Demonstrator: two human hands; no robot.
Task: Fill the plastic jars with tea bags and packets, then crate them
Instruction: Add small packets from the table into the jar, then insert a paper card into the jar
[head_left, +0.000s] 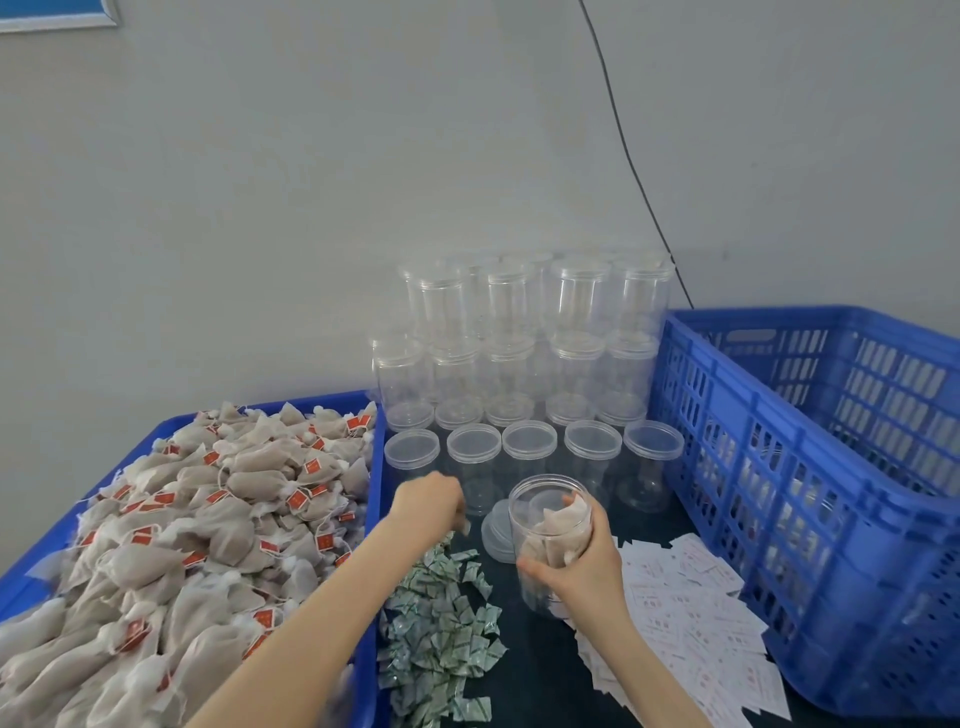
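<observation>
My right hand (582, 566) grips an open clear plastic jar (540, 519) tilted toward me, with a few tea bags inside. Its lid (493, 535) lies flat on the dark table just left of it. My left hand (428, 501) hovers over the far end of a pile of small green-and-white packets (441, 639), fingers curled downward; something small and blurred seems pinched at the fingertips. A blue tray (376, 467) heaped with tea bags (208, 519) bearing red tags fills the left side.
Several lidded empty jars (519, 364) stand stacked against the wall, with a front row (535, 447) just beyond my hands. A tall blue slatted crate (810, 467) stands on the right. White paper packets (691, 623) are spread before it. A black cable (628, 156) runs down the wall.
</observation>
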